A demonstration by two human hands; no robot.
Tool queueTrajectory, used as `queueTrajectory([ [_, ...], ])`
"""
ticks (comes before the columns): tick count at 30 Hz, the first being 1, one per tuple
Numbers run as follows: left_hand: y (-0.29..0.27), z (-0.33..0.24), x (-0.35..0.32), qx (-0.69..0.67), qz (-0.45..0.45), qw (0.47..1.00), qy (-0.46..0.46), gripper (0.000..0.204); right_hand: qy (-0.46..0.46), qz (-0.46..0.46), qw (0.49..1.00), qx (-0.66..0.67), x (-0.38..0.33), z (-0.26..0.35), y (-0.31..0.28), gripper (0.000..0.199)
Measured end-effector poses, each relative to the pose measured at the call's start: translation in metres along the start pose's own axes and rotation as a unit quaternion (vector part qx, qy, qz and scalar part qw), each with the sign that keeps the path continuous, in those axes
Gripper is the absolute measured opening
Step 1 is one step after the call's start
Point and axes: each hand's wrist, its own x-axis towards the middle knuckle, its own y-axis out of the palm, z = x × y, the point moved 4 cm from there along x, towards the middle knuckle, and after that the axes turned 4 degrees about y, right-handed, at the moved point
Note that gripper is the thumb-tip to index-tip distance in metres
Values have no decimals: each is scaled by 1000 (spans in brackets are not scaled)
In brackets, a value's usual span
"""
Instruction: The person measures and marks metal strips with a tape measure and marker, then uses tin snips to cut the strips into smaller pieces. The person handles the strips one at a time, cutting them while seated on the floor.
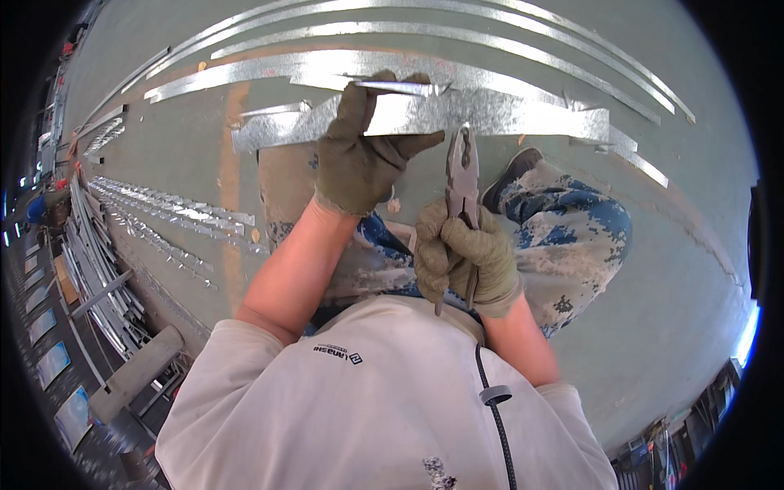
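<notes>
While left hand [355, 167] grips metal strip's [531, 115] edges, right hand [483, 249] clasps pliers [463, 175]; floor [670, 261] spreads rightward.

Dark lettering [333, 351] beside a small emblem [355, 358] is printed on the pale short-sleeved shirt [384, 408]. Beyond the shirt, reddish marks [412, 61] on a galvanized strip [351, 61] are too faint to read.

floor [670, 343]: grey-green | far side: long shiny metal strips [367, 28] | left: jagged metal strips [171, 202]
</notes>
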Motion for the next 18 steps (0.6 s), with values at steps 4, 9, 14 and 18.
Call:
queueTrajectory([
  [4, 6, 0, 1, 136, -29, 990, -3, 49, -7, -94, 994, -53, -3, 4, -16, 36],
  [9, 10, -8, -6, 103, -63, 993, -16, 57, -29, -113, 986, -119, -18, 28, -26, 37],
  [14, 0, -4, -6, 140, -81, 987, 3, 56, -9, -129, 971, -201, -21, 29, -22, 39],
  [18, 0, -1, -7, 153, -53, 987, 12, 55, -11, -255, 926, -279, -20, 19, -19, 39],
])
